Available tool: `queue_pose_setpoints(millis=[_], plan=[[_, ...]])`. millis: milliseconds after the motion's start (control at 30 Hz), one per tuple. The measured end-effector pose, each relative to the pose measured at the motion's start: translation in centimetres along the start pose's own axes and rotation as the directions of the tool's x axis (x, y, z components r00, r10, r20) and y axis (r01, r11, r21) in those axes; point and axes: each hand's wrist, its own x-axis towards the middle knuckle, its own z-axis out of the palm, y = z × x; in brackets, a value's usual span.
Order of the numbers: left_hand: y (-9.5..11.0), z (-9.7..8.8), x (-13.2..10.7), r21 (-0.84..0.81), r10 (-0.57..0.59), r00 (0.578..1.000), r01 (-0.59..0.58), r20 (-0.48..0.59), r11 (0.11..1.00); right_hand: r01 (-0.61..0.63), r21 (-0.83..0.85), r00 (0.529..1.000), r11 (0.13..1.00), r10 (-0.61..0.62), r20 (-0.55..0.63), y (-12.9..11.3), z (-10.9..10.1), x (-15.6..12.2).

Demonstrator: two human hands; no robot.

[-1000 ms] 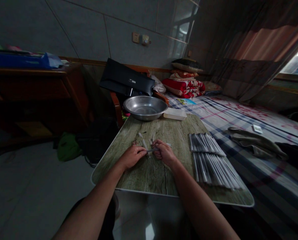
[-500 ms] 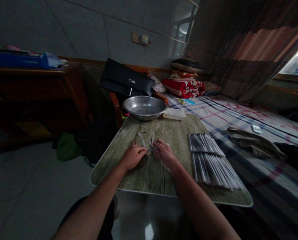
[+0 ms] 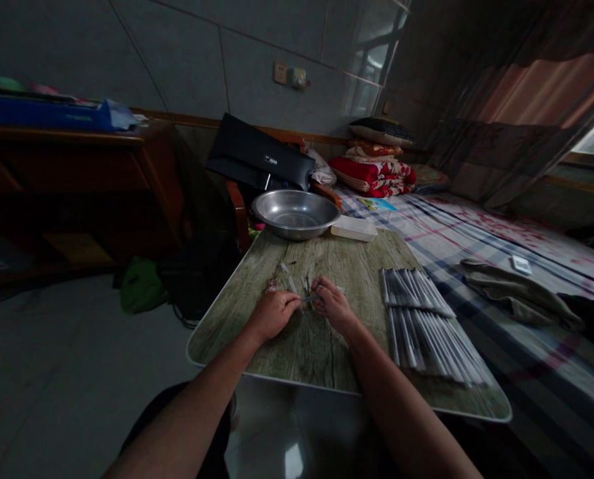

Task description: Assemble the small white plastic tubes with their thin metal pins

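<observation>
My left hand [image 3: 273, 314] and my right hand [image 3: 333, 307] meet over the middle of the wood-patterned table [image 3: 326, 359]. Between their closed fingers runs a thin greyish rod [image 3: 308, 299], slim like a pen; its ends are hidden in the fingers. Just behind it lie a short whitish tube [image 3: 291, 284] and some small dark slender pieces [image 3: 306, 287], too small to make out. To the right of my right hand, two rows of slim whitish pen-like sticks [image 3: 434, 342] with dark ends lie side by side on the table.
A steel basin [image 3: 297, 229] and a shallow white tray [image 3: 354, 230] stand at the table's far edge. Behind them a black case [image 3: 257, 156] rests on a chair. A bed with a checked sheet [image 3: 426, 233] borders the right side; a wooden cabinet [image 3: 77, 143] stands left.
The whole view has shifted slightly, so things appear a little further right. Both hands keep their grip on the thin rod, with hardly any movement over the table.
</observation>
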Motion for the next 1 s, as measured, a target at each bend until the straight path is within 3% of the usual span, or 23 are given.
queue_pose_setpoints(millis=[67,233,333,433,533,633,733,867,1000], plan=[[0.1,0.1,0.0,0.011,-0.002,1.0,0.002,-0.03,1.0,-0.011,0.02,1.0,1.0,0.011,0.006,-0.1,0.0,0.0],[-0.3,0.4,0.0,0.034,0.013,0.999,-0.014,0.033,0.999,-0.053,0.068,0.998,0.996,0.051,0.034,-0.2,-0.4,0.1],[-0.5,0.4,0.2,0.002,0.002,1.0,-0.002,0.013,1.0,-0.064,0.07,0.998,0.995,0.062,0.034,-0.1,-0.6,0.4],[-0.7,0.0,0.6,0.034,0.009,0.998,-0.007,-0.055,0.999,-0.022,-0.035,1.0,0.999,0.022,-0.018,-0.4,-0.4,0.8],[-1.2,-0.5,1.2,-0.008,0.033,0.98,-0.035,-0.197,0.999,0.006,-0.256,0.997,0.967,-0.026,-0.073,-1.5,-0.1,0.8],[-1.9,-0.6,1.7,-0.143,-0.054,0.957,0.014,-0.286,0.99,0.033,-0.511,0.999,0.859,-0.028,0.016,-3.7,0.0,-0.1],[-2.3,-0.4,2.0,-0.261,-0.108,0.962,0.04,-0.252,0.964,0.083,-0.733,0.996,0.675,-0.027,0.088,-5.8,0.0,-2.0],[-2.1,-0.3,1.9,-0.453,-0.193,0.953,0.069,-0.234,0.889,0.03,-0.901,0.997,0.433,-0.083,-0.006,-7.3,-0.6,-5.9],[-1.8,-0.6,1.6,-0.487,-0.296,0.913,0.13,-0.282,0.864,-0.087,-0.942,0.976,0.323,-0.163,-0.146,-8.1,-2.8,-11.3]])
